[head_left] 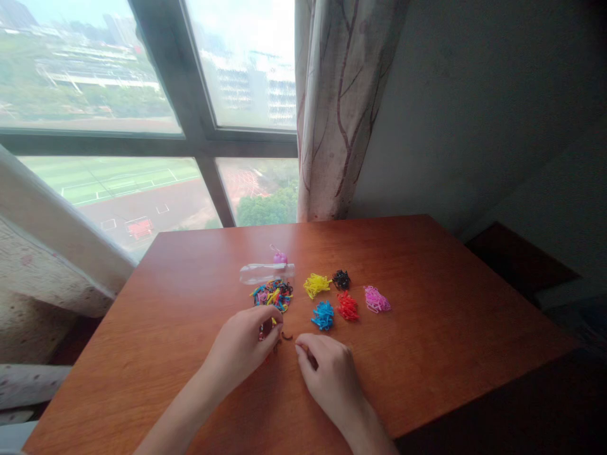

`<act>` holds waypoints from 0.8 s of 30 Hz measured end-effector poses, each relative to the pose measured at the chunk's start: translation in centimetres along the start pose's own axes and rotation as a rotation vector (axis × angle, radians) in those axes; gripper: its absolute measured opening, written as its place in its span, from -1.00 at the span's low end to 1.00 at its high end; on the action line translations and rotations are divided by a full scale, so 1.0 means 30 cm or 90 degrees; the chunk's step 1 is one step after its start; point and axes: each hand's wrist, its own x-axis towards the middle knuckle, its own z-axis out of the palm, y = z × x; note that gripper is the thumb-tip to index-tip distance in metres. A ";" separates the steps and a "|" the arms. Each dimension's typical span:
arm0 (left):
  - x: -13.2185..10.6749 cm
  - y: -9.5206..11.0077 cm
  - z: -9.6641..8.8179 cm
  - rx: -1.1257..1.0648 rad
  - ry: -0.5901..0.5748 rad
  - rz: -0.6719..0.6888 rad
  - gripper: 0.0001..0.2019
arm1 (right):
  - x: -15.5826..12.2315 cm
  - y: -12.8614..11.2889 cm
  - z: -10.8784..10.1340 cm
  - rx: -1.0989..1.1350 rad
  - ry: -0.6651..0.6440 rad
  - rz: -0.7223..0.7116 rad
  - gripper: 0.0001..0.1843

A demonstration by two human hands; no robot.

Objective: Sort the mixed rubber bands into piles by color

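Five single-colour heaps of rubbery loops (324,315) lie sorted, one multicoloured heap (272,295) remains, my left hand (244,336) and right hand (332,368) curled, grip unclear.

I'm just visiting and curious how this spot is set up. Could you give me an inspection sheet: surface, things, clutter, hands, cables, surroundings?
Surface: brown wooden table, slightly shiny.
Things: mixed pile of coloured bands; separate yellow pile, black pile, red pile, blue pile and pink pile.
Clutter: clear bag and a purple item beyond the mixed pile.
Hands: left hand curled over a few loose bands, near the mixed pile; right hand curled beside it, apart. Whether either grips a band is unclear.
Cables: nothing seen.
Surroundings: window, patterned curtains, dim wall.
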 end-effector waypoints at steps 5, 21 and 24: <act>0.027 0.019 0.006 -0.042 0.010 0.038 -0.90 | -0.002 0.000 0.001 -0.002 -0.009 -0.004 -0.83; 0.198 0.177 0.075 0.024 -0.059 0.188 -0.88 | -0.011 0.011 0.010 -0.032 -0.011 -0.031 -0.82; 0.177 0.152 0.056 0.019 -0.052 0.180 -0.88 | -0.009 0.007 0.007 -0.016 -0.007 -0.028 -0.80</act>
